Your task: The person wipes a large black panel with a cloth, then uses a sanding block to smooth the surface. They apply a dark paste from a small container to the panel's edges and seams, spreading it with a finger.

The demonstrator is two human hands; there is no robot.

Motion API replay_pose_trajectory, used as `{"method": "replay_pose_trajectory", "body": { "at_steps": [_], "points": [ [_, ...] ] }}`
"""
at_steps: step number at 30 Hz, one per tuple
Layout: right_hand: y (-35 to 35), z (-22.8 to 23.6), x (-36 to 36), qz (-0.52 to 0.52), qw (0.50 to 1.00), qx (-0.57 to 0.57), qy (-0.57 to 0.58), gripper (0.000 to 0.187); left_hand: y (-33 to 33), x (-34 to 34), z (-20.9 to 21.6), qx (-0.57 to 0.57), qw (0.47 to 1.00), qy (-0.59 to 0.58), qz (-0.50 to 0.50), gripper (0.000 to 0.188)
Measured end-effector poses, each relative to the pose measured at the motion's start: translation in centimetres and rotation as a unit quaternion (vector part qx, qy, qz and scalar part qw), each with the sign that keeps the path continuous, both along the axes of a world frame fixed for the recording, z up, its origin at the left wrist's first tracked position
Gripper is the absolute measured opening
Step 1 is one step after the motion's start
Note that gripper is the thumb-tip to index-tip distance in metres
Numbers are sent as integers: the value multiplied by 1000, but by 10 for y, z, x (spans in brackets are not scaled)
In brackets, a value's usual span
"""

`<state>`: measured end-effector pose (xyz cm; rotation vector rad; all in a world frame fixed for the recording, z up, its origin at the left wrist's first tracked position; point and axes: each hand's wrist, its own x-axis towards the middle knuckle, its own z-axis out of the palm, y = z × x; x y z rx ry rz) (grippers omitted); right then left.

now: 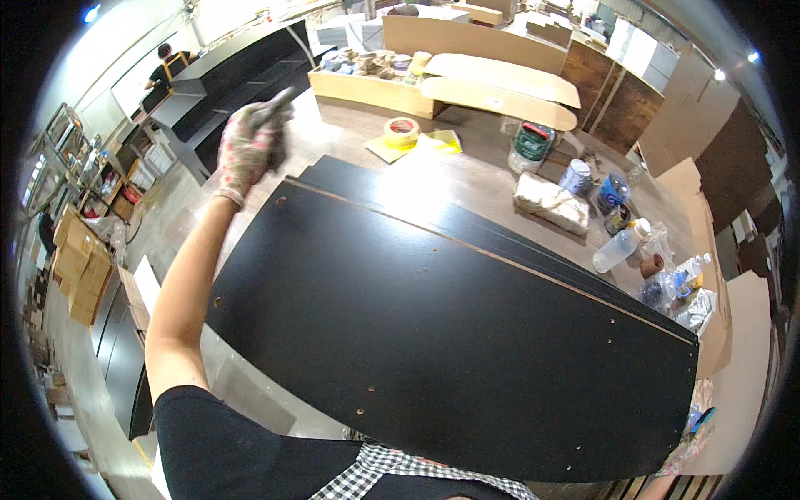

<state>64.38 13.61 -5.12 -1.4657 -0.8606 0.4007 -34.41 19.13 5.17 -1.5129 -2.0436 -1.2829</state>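
A large black panel (467, 333) with small drilled holes lies flat in front of me, on top of other black panels (329, 171) whose edges show behind it. My left hand (247, 154), in a patterned glove, is raised past the panel's far left corner. Its fingers are closed round a dark thing (279, 104), too blurred to name. At the panel's right end, close to the picture's rim, is my right hand (687, 446), also gloved. It is closed on a slim blue pen-like thing (704, 418); part of this hand is hard to make out.
Behind the panels, the table (350, 125) bears a tape roll (402, 132), yellow sheets, a green-labelled jar (532, 143), a wrapped white bundle (552, 202) and a clear bottle (621, 246). A wooden tray (367, 90) stands farther back. Cartons (83, 262) and another person (167, 67) are at left.
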Motion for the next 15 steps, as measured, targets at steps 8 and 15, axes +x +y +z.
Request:
{"method": "replay_pose_trajectory", "body": {
  "at_steps": [8,15],
  "points": [
    [-5,-22,33,18,995,49,-88,73,-44,68,-54,-249,946,166,-124,46],
    [5,-11,20,27,990,65,-122,51,-82,-15,-21,-71,990,121,16,32]
  ]
}}
